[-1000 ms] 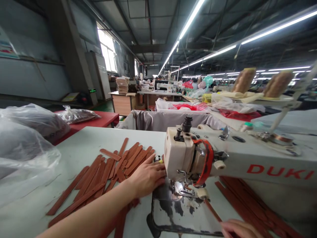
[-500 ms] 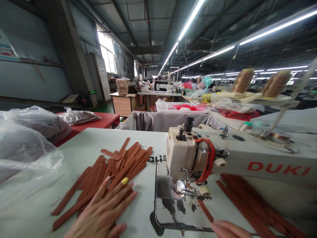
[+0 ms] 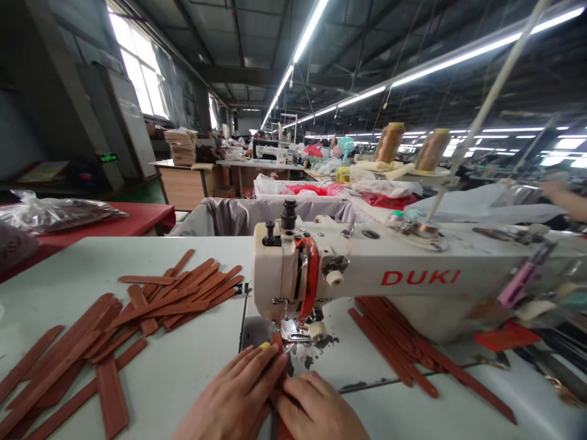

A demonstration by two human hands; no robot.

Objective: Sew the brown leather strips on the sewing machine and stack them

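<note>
A brown leather-like strip (image 3: pixel 277 340) lies with its far end at the presser foot (image 3: pixel 293 333) of the sewing machine (image 3: pixel 330 256). My left hand (image 3: pixel 232 394) rests on the strip from the left, its fingers close together and a yellow wrap on one fingertip. Close beside it, my right hand (image 3: pixel 316 406) grips the strip nearer to me with bent fingers. Both hands cover much of the strip's length. To the left a loose pile of similar brown strips (image 3: pixel 183 296) spreads over the table (image 3: pixel 160 373).
More brown strips (image 3: pixel 394 342) lie under the machine arm. A pink-handled tool (image 3: pixel 518 284) and a red piece (image 3: pixel 507 337) are at the right. Behind stand a cloth-lined bin (image 3: pixel 275 211) and thread cones (image 3: pixel 389 142). Another person's arm (image 3: pixel 566 198) shows at far right.
My left hand has left the strip pile and come right to the strip at the machine. My right hand has moved beside it. The view has swung to the right.
</note>
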